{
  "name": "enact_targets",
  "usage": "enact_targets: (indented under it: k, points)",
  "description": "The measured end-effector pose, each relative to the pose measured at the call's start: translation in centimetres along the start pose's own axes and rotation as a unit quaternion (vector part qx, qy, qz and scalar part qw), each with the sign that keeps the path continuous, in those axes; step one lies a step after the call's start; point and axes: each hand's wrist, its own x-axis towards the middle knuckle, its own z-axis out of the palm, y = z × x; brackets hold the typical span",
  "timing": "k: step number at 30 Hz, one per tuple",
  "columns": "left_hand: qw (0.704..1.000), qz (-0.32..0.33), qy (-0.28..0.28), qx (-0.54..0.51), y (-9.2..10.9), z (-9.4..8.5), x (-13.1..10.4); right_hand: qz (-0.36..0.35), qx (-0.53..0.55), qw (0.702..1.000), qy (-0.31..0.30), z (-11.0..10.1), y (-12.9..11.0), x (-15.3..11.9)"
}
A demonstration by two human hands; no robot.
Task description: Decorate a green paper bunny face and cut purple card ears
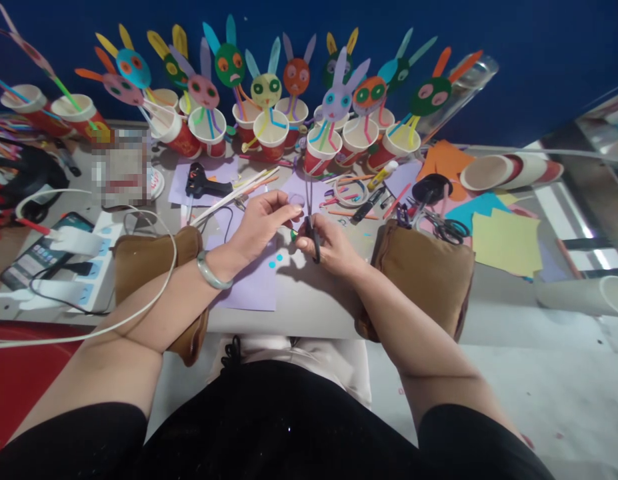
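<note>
My left hand [266,223] pinches a small purple paper piece [295,199] between thumb and fingers. Black-handled scissors [310,230] are in my right hand [331,245], with their blades pointing away from me, just right of the paper piece. Both hands are close together above the table. A bit of green shows at the right fingertips. Small blue paper dots [275,261] lie below the hands, near a large purple sheet [253,287].
Paper cups [319,163] holding colourful rabbit figures line the back. A black glue gun [206,185] lies left. Brown cushions [423,283] flank the hands under the forearms. Coloured paper [507,241] lies right; a power strip [95,283] and white cable are left.
</note>
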Motion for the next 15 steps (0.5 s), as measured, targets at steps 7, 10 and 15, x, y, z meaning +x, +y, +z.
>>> enact_targets:
  k: [7,10,15]
  points:
    - [1.000,-0.002,0.010,-0.009,-0.11,0.09,0.10,0.011,0.028,0.999,-0.024,0.24,0.11,-0.18]
    - [1.000,-0.001,0.006,-0.007,-0.07,0.10,0.08,0.018,0.034,0.999,-0.031,0.30,0.24,-0.23]
    - [1.000,-0.002,0.009,-0.007,-0.13,0.09,0.11,0.022,0.028,0.999,-0.033,0.28,0.26,-0.22]
